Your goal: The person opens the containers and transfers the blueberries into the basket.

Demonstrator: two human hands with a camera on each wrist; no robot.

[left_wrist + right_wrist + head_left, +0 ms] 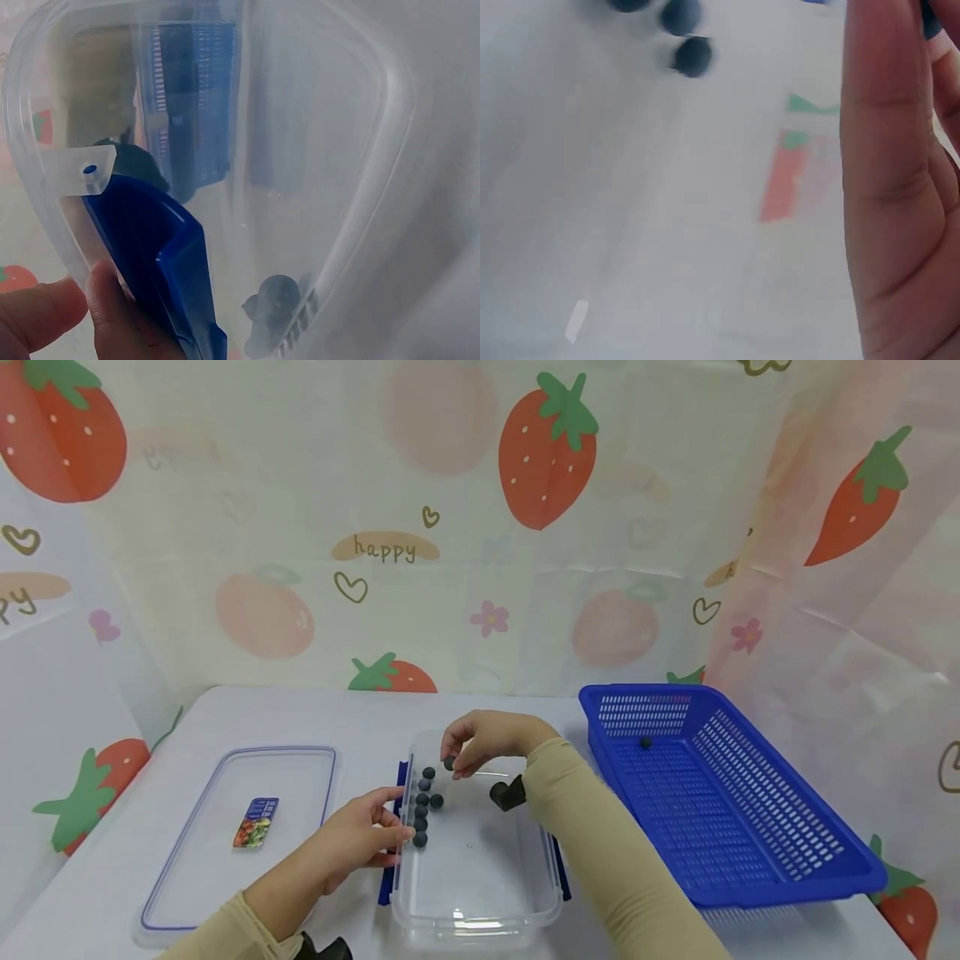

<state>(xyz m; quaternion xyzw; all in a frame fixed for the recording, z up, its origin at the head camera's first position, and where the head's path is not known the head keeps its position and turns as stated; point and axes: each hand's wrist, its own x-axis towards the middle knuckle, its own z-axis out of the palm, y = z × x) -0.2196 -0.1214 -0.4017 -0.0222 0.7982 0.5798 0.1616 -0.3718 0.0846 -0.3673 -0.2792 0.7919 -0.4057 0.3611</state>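
berry [449, 762] pinched in the right hand [487, 742], above the far part of the clear box [480, 877]; the left hand [360, 835] grips the box's side, other berries [421, 812] in a rough row just to its right. placing berries seems the step underway; the next move probably calls for gentle lowering, then release.

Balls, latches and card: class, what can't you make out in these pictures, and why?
Card: head view; print too small to read.
Held ball: head view; right hand covers part.
Right latch: head view; sleeve hides part.
Left hand: left wrist view; cut off by frame edge.
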